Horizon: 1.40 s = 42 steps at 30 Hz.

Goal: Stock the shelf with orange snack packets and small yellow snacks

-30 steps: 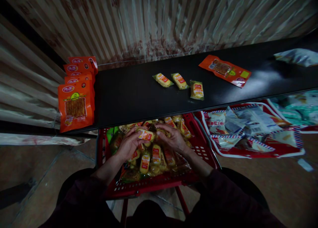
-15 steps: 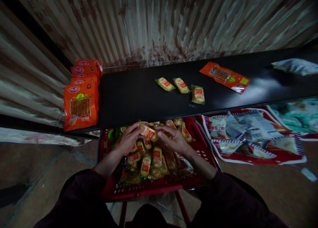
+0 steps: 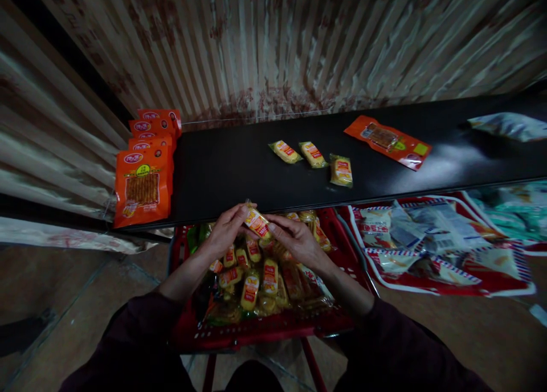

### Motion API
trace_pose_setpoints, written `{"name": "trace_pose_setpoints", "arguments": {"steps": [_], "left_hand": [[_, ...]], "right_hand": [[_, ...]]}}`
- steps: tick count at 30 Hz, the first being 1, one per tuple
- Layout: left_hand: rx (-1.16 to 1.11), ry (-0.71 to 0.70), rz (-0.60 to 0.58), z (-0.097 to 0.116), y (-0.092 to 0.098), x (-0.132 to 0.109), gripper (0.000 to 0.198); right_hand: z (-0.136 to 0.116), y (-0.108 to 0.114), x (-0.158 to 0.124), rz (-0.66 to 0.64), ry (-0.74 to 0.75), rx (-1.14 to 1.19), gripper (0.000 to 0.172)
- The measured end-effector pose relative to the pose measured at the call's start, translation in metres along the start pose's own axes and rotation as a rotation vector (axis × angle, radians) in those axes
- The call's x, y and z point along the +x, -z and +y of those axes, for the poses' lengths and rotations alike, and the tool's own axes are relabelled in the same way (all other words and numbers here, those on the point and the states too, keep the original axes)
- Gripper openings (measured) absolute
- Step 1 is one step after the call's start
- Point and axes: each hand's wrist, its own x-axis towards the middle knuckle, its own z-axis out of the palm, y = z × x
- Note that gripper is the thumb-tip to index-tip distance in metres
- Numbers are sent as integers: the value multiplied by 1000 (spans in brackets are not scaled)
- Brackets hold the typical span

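Both my hands hold one small yellow snack packet [image 3: 257,223] above a red basket [image 3: 346,244] full of several like packets. My left hand [image 3: 225,231] pinches its left end, fingers closed. My right hand [image 3: 296,239] grips its right end, fingers curled. The packet hangs just at the near edge of the black shelf [image 3: 231,170]. Three yellow packets [image 3: 314,155] lie in a row on the shelf's middle.
A stack of orange snack bags [image 3: 143,187] stands at the shelf's left end. One orange bag [image 3: 388,141] lies flat to the right, a pale bag [image 3: 508,125] farther right. A red-edged sack of white packets [image 3: 431,244] sits on the floor right of the basket. Striped curtain behind.
Both hands have lifted the yellow packet up out of the basket toward the shelf's near edge. The view has tipped down slightly.
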Motion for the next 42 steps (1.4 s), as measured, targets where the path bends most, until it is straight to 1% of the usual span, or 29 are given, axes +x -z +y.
{"name": "trace_pose_setpoints", "arguments": {"steps": [2,8,13,18,20,22,25,28,32,38,42], "left_hand": [[-32,11,0,1,3,1,50],[-117,-15,-19,10,6,2,43],[-63,-7,36,14,3,3,42],[-29,-8,47,13,5,4,42],[-16,5,55,11,6,5,44],[-16,3,90,10,6,7,46],[-52,-46,149,10,3,10,42],[-111,-79,151,10,-1,10,38],[-148,-86,157,11,-3,8,36],[-74,-140,269,10,-1,9,40],[-49,-147,359,9,-2,11,45]], "right_hand": [[-1,0,0,-7,8,16,38],[-10,1,-4,-43,23,47,41],[-13,4,-6,-85,-7,76,43],[-8,1,-6,-103,-22,78,43],[-6,-1,-7,-92,-13,88,44],[-5,-4,-6,-77,-11,104,45],[-4,-9,-5,-49,-20,139,47],[-5,-11,-2,-6,-43,187,48],[-4,-15,1,35,-52,224,46],[-4,-21,4,130,-62,240,48],[-7,-23,4,155,-39,206,48]]}}
